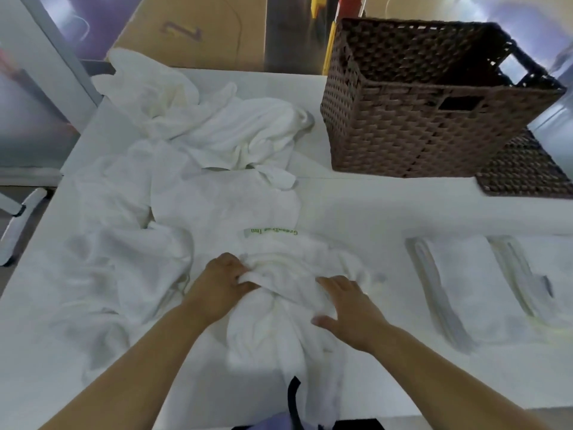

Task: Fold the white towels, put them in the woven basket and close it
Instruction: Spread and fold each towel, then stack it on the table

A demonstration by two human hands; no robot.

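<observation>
Presently, one person's two bare hands were at work on one white table (pixel 356 209).
- Left hand (pixel 224 280): fingers curled into a fold of the crumpled towel (pixel 279 333), gripping it at its left edge.
- Right hand (pixel 350 308): fingers nearly straight and relaxed, lying flat on the same towel, thumb spread towards the person; it grasped nothing.
- Crumpled towel: one, bunched on the near middle of the table, its lower end trailing over the near edge.
- Label (pixel 271 232): one, with green lettering, on flat white cloth just beyond the hands.
- Heap of towels (pixel 214 128): unfolded, spread over the table's left and far side; the number could not be told.
- Folded towels (pixel 474 287): on the right of the table, well apart from the heap; two banded edges showed, so seemingly two pieces.
- Woven basket (pixel 403 141): one, brown, open-topped, upright at the far right; no towel was seen inside.
- Lid (pixel 527 172): one, woven, flat beside the basket's right corner; whether it ran under the basket could not be told.
- Cardboard box (pixel 192 29): one, beyond the table.
</observation>
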